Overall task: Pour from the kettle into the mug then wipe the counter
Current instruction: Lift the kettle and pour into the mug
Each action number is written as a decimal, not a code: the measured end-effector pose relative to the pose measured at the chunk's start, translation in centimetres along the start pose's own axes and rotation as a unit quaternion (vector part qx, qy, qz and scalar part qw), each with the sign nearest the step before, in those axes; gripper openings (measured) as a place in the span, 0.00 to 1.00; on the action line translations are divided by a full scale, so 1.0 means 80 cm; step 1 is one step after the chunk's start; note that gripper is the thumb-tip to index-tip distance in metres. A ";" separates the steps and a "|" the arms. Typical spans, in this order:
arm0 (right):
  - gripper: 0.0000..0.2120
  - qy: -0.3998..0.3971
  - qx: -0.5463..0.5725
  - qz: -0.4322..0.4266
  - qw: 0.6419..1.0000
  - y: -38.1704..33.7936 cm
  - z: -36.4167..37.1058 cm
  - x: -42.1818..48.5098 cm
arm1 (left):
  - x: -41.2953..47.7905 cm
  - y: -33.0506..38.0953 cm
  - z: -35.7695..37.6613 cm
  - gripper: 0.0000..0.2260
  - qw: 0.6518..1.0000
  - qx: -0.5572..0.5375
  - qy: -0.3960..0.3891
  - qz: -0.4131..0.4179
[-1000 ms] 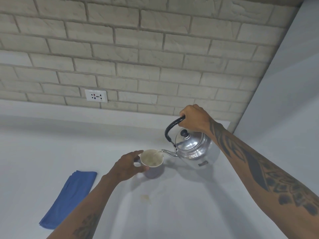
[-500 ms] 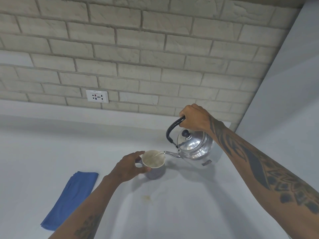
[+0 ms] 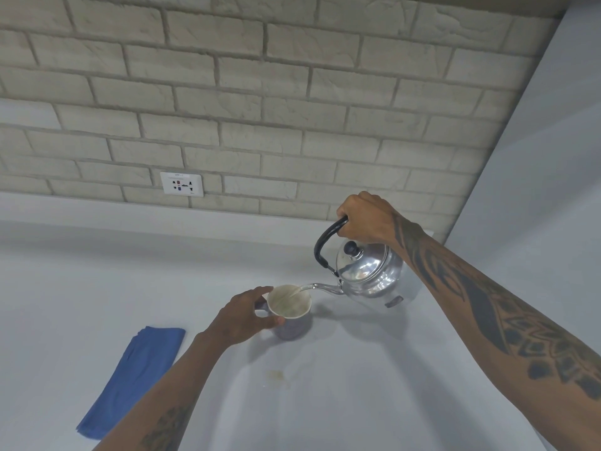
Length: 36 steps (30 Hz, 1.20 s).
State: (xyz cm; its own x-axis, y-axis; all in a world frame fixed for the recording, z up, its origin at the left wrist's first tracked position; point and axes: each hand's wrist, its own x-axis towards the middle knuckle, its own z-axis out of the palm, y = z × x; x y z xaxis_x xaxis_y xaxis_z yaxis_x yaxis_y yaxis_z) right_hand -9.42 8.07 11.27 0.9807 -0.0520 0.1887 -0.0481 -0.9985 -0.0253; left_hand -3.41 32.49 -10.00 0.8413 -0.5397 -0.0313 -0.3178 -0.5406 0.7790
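The metal kettle (image 3: 367,271) is gripped by its black handle in the right hand (image 3: 366,218) and tilted, its spout over the mug (image 3: 291,312), which is clasped on the desk (image 3: 357,385) by the left hand (image 3: 242,319).

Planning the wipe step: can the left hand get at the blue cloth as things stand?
Probably yes, once it lets go. The left hand is steadying the mug, so it is busy now. The cloth lies flat on the counter on that arm's side, with nothing between.
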 end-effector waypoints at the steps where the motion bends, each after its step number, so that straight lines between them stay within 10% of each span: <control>1: 0.13 0.000 0.001 0.000 1.000 0.000 0.000 0.000 | 0.000 0.000 0.000 0.33 1.000 -0.001 -0.001 0.001; 36: 0.08 0.004 -0.052 -0.037 0.998 -0.001 -0.013 -0.004 | -0.002 0.004 0.000 0.25 1.000 -0.007 -0.009 0.001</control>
State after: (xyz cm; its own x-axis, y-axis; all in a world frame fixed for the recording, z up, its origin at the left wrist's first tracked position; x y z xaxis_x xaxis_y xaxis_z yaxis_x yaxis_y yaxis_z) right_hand -9.92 8.16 12.22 0.9809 0.0212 0.1936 0.0035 -0.9958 0.0915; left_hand -3.67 32.42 -9.77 0.8325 -0.5525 -0.0414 -0.3132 -0.5309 0.7874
